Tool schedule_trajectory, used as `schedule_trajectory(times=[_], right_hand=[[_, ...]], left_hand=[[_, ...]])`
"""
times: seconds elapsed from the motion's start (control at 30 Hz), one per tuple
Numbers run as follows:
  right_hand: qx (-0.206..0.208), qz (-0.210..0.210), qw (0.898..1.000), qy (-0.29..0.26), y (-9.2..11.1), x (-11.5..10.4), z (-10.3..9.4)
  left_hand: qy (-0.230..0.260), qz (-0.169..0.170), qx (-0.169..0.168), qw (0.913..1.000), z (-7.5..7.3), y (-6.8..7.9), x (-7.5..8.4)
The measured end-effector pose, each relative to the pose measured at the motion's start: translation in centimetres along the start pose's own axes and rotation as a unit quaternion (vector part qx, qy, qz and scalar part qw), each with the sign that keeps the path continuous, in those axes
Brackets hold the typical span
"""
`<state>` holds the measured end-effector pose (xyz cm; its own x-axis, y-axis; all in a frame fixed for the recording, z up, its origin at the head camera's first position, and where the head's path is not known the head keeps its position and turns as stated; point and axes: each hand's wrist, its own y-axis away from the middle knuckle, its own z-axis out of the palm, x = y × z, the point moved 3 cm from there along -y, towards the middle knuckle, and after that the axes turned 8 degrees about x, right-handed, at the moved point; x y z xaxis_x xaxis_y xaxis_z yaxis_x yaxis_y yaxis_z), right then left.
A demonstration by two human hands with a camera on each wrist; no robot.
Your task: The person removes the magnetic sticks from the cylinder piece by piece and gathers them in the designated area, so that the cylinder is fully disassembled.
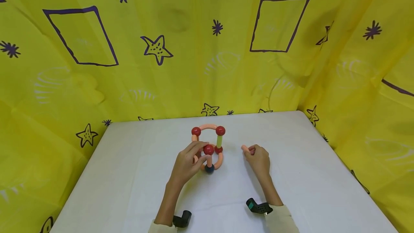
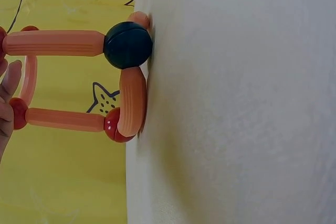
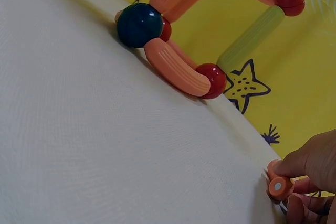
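Observation:
A frame of magnetic rods and balls stands upright on the table. Its base has curved orange rods (image 2: 132,100), a dark teal ball (image 1: 209,169) and red balls (image 3: 211,81). Straight orange rods and a light green rod (image 1: 219,141) rise from it. A curved orange rod (image 1: 208,126) links two red top balls at the back. My left hand (image 1: 187,164) pinches the red ball (image 1: 208,149) topping the front orange rod, between fingers and thumb. To the right of the frame, my right hand (image 1: 259,160) pinches a loose orange rod (image 3: 280,186), its pale end disc showing.
The white tabletop (image 1: 129,182) surrounds the frame. Yellow cloth (image 1: 181,82) with drawn starfish and shells hangs behind the table and along its sides. Both wrists wear dark camera mounts (image 1: 258,207), close to the table surface.

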<state>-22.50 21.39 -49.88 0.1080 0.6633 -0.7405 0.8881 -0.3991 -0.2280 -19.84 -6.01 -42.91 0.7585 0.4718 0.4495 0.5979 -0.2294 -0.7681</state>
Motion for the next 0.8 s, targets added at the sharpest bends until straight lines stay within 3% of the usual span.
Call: schedule_trajectory(times=[0.43, 0.8], right_hand=[[0.019, -0.011, 0.999, 0.026, 0.18, -0.32, 0.14], [-0.021, -0.016, 1.000, -0.009, 0.51, -0.75, -0.37]], left_hand=[[-0.015, 0.000, -0.005, 0.9999, 0.04, 0.13, 0.18], [-0.014, 0.016, -0.001, 0.9998, -0.12, -0.03, 0.11]])
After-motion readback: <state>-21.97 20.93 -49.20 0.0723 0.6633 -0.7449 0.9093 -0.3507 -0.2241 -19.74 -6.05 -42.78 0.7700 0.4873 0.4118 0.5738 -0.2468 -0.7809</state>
